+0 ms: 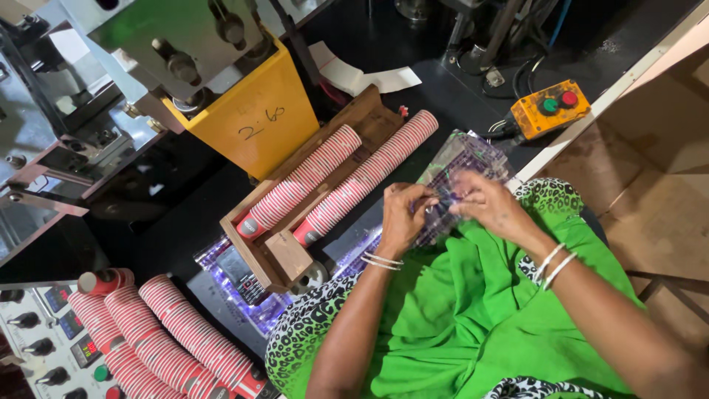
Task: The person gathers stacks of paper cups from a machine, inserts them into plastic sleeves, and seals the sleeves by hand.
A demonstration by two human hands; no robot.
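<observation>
At centre right, a clear printed plastic bag is pinched at its near edge by the left hand and right hand, both closed on the film. The mouth is best parted with fingertips, the film kept taut. Two red-and-white cup stacks lie in a wooden tray at centre; more flat bags lie below it, and a yellow panel with a handwritten mark stands upper left.

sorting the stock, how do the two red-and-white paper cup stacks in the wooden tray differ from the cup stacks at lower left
The two red-and-white paper cup stacks in the wooden tray lie side by side, separated, in a single layer. The cup stacks at lower left are piled against each other, more than two, beside the control panel. Both show the same striped cups, nested and lying down.
</observation>
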